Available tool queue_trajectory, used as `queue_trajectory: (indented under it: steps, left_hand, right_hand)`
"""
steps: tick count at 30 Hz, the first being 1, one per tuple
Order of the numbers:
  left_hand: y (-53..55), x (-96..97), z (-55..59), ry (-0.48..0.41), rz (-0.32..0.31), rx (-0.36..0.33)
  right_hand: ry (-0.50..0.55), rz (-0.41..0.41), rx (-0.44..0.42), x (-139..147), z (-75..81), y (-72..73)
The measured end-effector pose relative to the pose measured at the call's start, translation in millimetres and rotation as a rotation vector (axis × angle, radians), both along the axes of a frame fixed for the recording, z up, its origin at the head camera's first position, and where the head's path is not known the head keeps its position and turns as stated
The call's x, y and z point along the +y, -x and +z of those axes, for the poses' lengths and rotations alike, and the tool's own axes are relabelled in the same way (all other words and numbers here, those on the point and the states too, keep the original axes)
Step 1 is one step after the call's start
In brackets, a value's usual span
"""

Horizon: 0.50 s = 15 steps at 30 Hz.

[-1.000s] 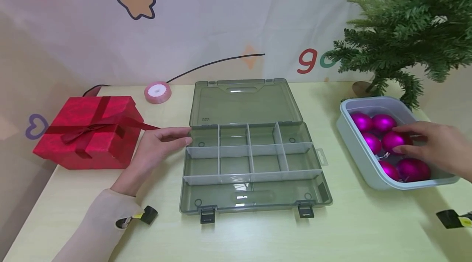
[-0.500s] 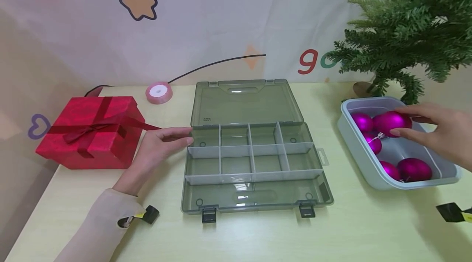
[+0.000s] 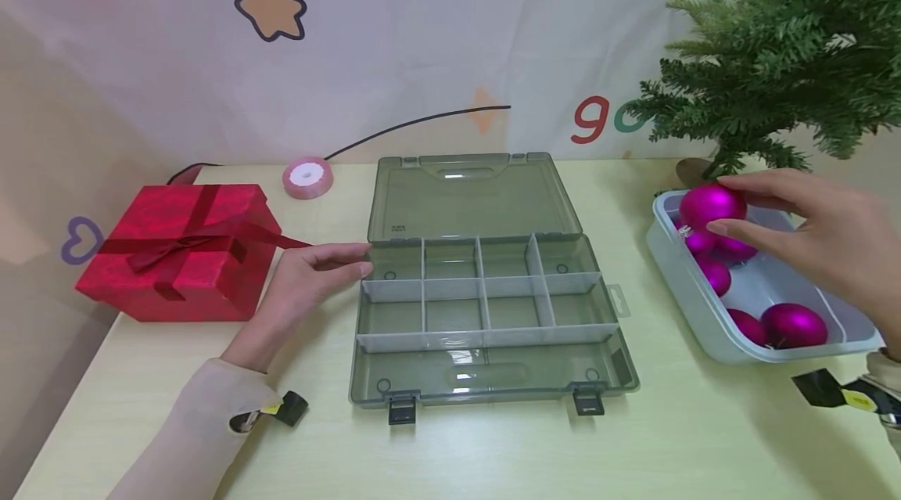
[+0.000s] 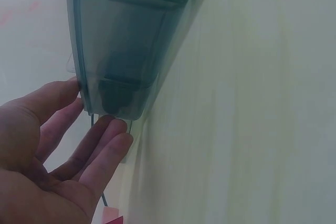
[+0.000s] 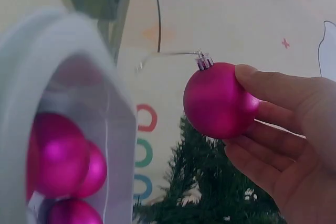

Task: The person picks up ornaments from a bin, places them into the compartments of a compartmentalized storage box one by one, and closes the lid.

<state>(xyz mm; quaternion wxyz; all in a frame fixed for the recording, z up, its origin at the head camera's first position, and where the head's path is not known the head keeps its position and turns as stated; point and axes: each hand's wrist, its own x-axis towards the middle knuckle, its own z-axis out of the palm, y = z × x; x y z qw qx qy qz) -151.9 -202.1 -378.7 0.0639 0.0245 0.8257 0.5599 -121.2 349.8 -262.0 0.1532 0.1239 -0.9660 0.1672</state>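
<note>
My right hand [image 3: 823,230] holds a shiny magenta Christmas ball [image 3: 712,206] between thumb and fingers, above the far part of a pale blue-grey tub [image 3: 676,293]. In the right wrist view, the ball [image 5: 219,100] has a silver cap with a wire hook. Several more magenta balls [image 3: 794,325] lie in the tub. My left hand [image 3: 310,281] touches the left side of a translucent grey-green compartment box [image 3: 486,371], its fingers fairly straight. The lid [image 3: 472,199] is folded back. In the left wrist view, the fingertips [image 4: 122,139] are against the box's end.
At the left stands a red gift box [image 3: 183,250] with a ribbon bow. A roll of pink ribbon [image 3: 307,178] lies at the back. An artificial Christmas tree [image 3: 788,70] overhangs the tub at the back right. A printed cloth [image 3: 422,38] hangs behind the table.
My right hand has lifted the ball out from among the others and moved it up and toward the tub's far left. The left hand stays at the compartment box.
</note>
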Motion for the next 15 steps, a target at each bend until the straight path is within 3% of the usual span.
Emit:
queue_trajectory:
  steps: [9, 15]
  left_hand:
    - [-1.9, 0.4, 1.0, 0.010, 0.008, 0.002]
    - [-1.7, 0.8, 1.3, 0.018, -0.001, 0.019]
  right_hand:
    - [0.181, 0.123, 0.035, -40, 3.5, 5.2]
    - [0.272, 0.273, 0.039, -69, 5.5, 13.5]
